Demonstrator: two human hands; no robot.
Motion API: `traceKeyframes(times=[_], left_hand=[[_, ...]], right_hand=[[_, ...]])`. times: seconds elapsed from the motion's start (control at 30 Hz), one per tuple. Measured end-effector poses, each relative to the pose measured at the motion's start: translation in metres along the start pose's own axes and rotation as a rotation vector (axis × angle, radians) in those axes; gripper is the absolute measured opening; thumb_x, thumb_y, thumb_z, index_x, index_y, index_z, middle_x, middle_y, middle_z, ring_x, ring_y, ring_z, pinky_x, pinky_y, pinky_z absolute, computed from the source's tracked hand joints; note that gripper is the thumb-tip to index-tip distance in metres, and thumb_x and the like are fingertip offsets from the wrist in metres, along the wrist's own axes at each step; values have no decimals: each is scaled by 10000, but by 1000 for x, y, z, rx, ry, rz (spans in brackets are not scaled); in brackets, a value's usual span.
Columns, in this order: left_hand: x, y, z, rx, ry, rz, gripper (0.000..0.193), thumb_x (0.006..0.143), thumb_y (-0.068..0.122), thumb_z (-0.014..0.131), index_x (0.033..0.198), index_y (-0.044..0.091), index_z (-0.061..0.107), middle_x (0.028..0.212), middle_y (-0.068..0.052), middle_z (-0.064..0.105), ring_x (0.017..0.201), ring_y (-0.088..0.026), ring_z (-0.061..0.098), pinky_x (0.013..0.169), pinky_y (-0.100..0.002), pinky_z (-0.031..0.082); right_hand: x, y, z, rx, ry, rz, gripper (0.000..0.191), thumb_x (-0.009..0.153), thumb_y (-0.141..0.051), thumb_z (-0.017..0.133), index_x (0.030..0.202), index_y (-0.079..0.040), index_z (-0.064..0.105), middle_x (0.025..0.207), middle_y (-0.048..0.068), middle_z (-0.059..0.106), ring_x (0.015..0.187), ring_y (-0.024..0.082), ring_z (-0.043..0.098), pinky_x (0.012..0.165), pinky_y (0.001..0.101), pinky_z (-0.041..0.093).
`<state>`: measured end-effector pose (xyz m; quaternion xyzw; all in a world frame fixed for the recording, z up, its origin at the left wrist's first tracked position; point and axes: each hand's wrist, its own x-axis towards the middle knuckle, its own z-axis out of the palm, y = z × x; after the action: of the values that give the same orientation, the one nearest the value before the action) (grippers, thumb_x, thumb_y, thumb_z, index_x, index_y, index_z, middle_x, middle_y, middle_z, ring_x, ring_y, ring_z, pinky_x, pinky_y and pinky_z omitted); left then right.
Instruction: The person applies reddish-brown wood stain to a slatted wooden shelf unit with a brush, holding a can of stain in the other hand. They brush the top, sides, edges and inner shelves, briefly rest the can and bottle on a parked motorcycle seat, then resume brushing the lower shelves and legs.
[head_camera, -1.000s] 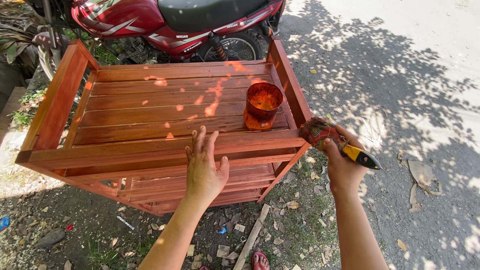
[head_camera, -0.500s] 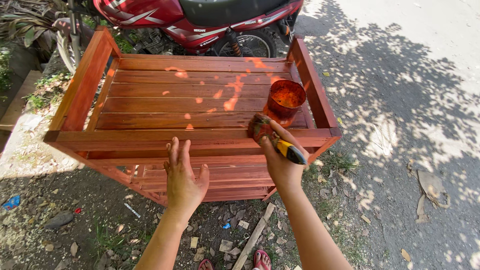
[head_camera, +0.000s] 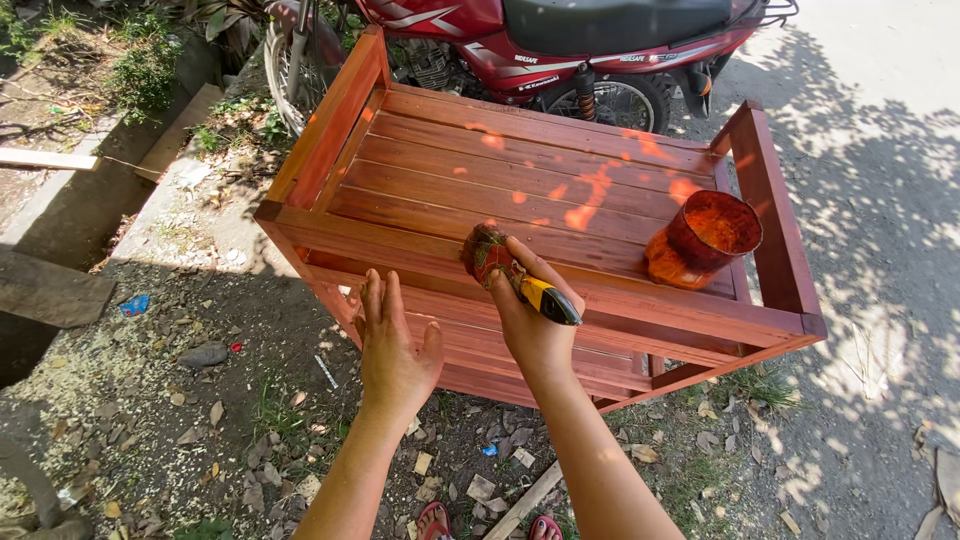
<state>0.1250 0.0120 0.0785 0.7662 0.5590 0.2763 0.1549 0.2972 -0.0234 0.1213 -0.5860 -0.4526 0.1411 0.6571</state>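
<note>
The right hand (head_camera: 530, 320) is closed around a paintbrush (head_camera: 510, 275), whose long axis runs diagonally: bristles up-left on the near rail of the red-brown wooden bench (head_camera: 520, 185), yellow-black handle sticking out down-right past the knuckles. The left hand (head_camera: 395, 345), fingers spread, rests flat against the bench's near edge.

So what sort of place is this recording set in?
Probably an outdoor yard beside a road: bare littered ground, a parked red motorcycle, and a reddish slatted wooden piece being brushed by the right hand.

Wooden bench (head_camera: 520, 190): slats glossy, smooth, red-brown stain. Container (head_camera: 712, 235): stain-caked, rough. Brush (head_camera: 515, 275): handle glossy yellow-black plastic.
</note>
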Motion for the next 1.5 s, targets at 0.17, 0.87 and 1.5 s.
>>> traceKeyframes(times=[0.17,0.87,1.5], left_hand=[[0,15,8,-59,-40,22,880,910,223,647,1583,-15,132,1677,-238,50,1557,-380,57,1225,-598,66],[-16,136,66,-97,-236,229,883,890,249,675,1565,-14,171,1662,-241,67,1552,-377,55,1214,-597,91],[-42,170,78,-188,-327,287,896,897,244,676,1572,-15,148,1678,-229,43,1560,-367,52,1237,-565,81]], right_hand=[[3,3,-38,-37,21,81,401,887,-90,770,1281,-56,708,1142,98,769,1013,116,718,899,266,584],[-6,51,-289,-310,413,106,406,939,-68,747,1331,5,675,1203,99,740,1061,127,705,961,261,555],[-9,39,-277,-368,370,-1,390,928,-72,765,1308,-14,701,1180,111,753,1067,153,711,982,280,550]])
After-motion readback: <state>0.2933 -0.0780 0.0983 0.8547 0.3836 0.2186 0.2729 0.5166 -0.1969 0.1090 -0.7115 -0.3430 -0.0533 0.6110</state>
